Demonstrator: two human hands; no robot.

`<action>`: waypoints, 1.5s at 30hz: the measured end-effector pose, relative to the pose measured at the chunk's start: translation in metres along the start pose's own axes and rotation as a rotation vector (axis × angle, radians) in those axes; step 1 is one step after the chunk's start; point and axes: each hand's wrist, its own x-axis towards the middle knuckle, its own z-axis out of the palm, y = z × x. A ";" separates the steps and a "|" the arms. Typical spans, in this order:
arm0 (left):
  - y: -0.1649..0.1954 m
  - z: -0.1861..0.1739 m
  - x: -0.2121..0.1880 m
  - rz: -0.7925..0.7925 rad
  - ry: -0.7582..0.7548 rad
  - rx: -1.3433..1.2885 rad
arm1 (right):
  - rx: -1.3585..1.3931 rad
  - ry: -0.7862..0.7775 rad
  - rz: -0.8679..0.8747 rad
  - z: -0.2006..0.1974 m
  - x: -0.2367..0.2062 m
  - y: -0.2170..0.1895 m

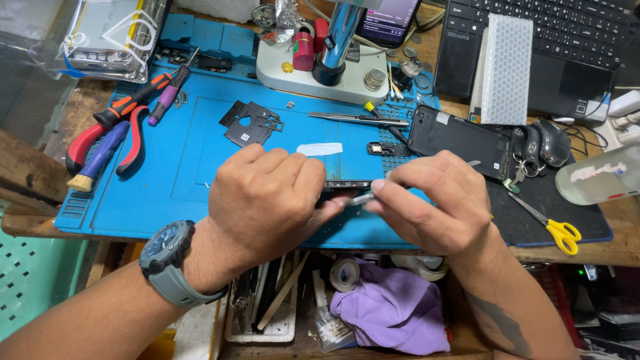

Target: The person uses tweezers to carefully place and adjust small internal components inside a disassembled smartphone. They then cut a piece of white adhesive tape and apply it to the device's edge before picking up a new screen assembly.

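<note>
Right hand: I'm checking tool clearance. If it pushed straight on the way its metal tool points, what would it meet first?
The right hand aims its thin metal tool leftward; it would first meet the dark phone part and the left hand gripping it, though depth is unclear.

- Only one view: a camera worn on the person's head, looking steeply down and forward over both forearms.
- It sits close; the left hand (267, 200) and right hand (433, 203) fill the middle of the frame.
- The blue mat (180, 167) on the tabletop (613, 250) spreads beyond them, with a keyboard (547, 30) at the far top edge.
- An open drawer (293, 320) shows at the near bottom edge, below the tabletop.
</note>
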 end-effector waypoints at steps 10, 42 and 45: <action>0.000 0.001 0.000 0.001 -0.012 -0.002 | 0.017 -0.071 0.031 0.002 -0.011 0.004; 0.003 0.001 -0.009 0.046 0.047 0.069 | 0.267 -0.153 0.078 -0.028 -0.003 -0.027; 0.003 0.002 -0.008 0.039 0.051 0.059 | 0.211 -0.060 0.098 -0.015 -0.002 -0.021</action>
